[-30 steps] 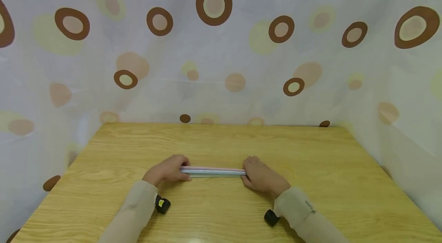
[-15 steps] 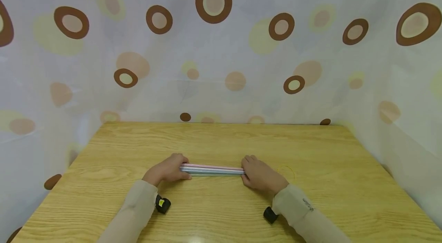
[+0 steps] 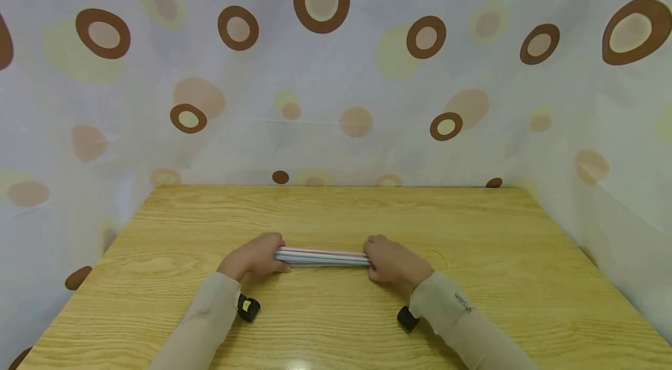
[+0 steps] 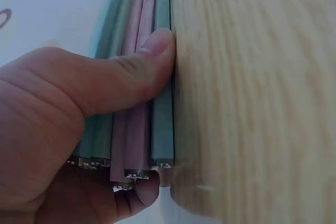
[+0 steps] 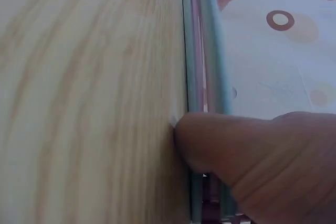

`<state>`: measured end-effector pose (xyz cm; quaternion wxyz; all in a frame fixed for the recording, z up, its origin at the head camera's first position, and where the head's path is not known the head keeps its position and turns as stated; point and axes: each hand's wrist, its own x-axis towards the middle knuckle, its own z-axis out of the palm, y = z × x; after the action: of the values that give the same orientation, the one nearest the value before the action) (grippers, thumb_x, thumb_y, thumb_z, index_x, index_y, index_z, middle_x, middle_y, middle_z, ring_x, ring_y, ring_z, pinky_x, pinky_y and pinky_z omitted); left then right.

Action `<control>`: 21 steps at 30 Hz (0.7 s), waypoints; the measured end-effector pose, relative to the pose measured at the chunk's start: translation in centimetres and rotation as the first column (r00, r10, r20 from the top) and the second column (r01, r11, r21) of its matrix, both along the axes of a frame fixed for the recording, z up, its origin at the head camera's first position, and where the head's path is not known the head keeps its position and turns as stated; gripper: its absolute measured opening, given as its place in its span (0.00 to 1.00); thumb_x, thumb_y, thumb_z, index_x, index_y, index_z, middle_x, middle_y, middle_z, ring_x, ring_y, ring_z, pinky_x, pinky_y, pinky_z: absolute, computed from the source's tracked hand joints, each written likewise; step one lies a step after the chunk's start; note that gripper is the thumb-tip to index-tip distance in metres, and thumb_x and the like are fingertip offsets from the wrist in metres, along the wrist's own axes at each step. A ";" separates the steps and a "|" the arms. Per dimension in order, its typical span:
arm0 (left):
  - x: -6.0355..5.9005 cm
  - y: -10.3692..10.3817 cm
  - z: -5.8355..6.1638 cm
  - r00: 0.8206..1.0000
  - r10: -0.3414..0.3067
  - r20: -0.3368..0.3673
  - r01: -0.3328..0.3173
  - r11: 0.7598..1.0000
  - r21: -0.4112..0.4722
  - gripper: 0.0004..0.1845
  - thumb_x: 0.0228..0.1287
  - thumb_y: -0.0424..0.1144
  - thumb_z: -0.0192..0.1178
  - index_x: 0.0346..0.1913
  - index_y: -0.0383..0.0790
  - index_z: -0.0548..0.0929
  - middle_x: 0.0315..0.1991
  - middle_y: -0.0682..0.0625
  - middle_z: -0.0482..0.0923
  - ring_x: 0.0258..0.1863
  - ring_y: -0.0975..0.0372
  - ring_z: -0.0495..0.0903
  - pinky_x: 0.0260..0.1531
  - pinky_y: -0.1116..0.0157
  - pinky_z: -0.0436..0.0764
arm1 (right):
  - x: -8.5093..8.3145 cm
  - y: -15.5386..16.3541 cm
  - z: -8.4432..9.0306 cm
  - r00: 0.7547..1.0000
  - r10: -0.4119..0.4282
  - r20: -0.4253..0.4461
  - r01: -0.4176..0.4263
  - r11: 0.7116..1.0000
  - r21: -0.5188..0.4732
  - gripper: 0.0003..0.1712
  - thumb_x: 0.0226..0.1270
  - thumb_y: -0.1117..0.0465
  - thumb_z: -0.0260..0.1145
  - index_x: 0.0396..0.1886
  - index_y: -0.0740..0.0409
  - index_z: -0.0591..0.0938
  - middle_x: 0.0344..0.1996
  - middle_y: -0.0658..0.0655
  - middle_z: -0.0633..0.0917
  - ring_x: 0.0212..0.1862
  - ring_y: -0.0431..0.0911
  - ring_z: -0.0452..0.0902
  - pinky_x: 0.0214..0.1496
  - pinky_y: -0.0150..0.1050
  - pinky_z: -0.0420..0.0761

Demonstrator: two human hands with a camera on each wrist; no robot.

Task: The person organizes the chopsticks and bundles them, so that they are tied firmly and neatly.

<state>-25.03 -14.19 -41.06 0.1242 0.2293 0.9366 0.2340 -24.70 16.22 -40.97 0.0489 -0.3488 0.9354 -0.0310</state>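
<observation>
Both hands, left hand [image 3: 255, 256] and right hand [image 3: 391, 262], pinch pink-teal straw bundle [image 3: 321, 257] ends

Wood table [image 3: 499, 230] w/ straw bundle [image 3: 321, 257]

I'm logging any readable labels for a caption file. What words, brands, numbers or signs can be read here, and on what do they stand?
No text reads.
Right sleeve: a small dark mark near the cuff, too small to read.
Bundle of straws, held by left hand and right hand: no print visible.
Table: plain wood grain.
</observation>
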 end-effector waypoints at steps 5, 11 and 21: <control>-0.3 -0.1 0.1 1.000 -0.021 -0.003 0.021 0.999 0.033 0.09 0.59 0.38 0.68 0.32 0.36 0.80 0.29 0.50 0.76 0.26 0.63 0.68 0.29 0.66 0.69 | -0.2 0.0 -0.1 0.999 -0.028 0.017 0.028 0.999 -0.023 0.08 0.60 0.69 0.62 0.39 0.62 0.74 0.34 0.56 0.75 0.35 0.47 0.68 0.37 0.42 0.72; -0.3 0.3 0.3 0.998 -0.027 -0.057 0.025 0.999 -0.030 0.09 0.59 0.36 0.67 0.27 0.36 0.79 0.24 0.51 0.73 0.22 0.63 0.65 0.25 0.67 0.67 | -0.1 -0.1 -0.1 1.000 -0.018 -0.022 0.017 1.000 -0.019 0.10 0.61 0.70 0.63 0.42 0.65 0.76 0.37 0.60 0.78 0.39 0.51 0.75 0.41 0.44 0.76; 0.2 0.6 -0.5 0.985 -0.092 -0.147 0.073 0.989 -0.132 0.09 0.62 0.36 0.65 0.31 0.34 0.78 0.30 0.49 0.72 0.28 0.62 0.65 0.32 0.62 0.69 | 0.5 -0.5 -0.1 0.998 -0.062 -0.013 0.062 0.998 0.030 0.09 0.61 0.68 0.64 0.39 0.64 0.75 0.33 0.57 0.76 0.34 0.47 0.69 0.38 0.43 0.73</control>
<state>-24.82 -13.64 -41.56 0.0761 0.2768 0.9459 0.1510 -24.21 15.73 -41.09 0.0476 -0.3190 0.9464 -0.0162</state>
